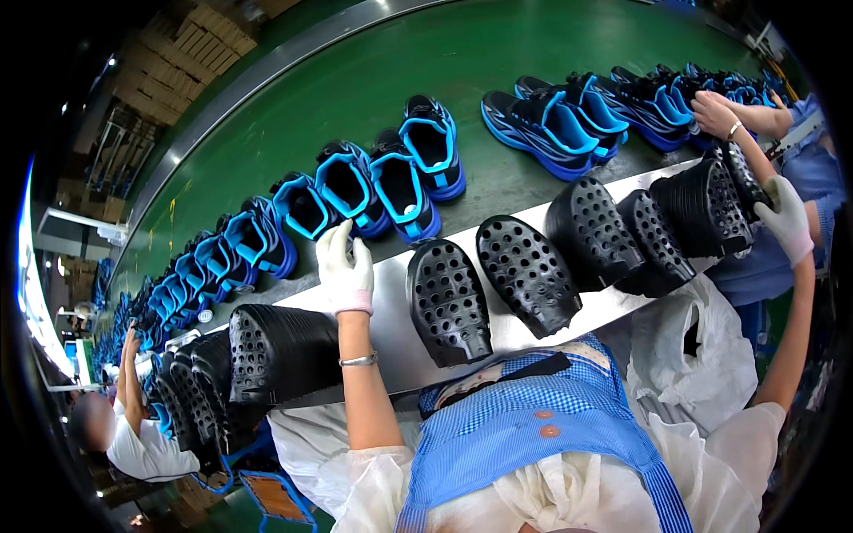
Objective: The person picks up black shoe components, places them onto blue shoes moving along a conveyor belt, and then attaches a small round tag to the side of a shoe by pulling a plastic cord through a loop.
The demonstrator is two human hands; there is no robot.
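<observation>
Shoe (352, 188) nearest loosely spread left hand (346, 271) lies beyond metal ledge (391, 324), long axis crosswise to it; grip of right hand (787, 222) indeterminable.

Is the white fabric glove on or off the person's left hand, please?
On: the glove covers the left hand, pink cuff showing.

Count of items, by kind

Wearer's gloved hands: 2, left hand (346, 268) and right hand (787, 222). Black perforated forms (450, 300): 2 lying singly between the hands; at least 4 more toward the right hand; others stacked, not countable. Black-and-blue shoes (542, 133): over 10; rows too crowded for a total. Bracelet (359, 361): 1. Apron buttons (544, 415): 2. Co-workers (153, 446): at least 2.
</observation>
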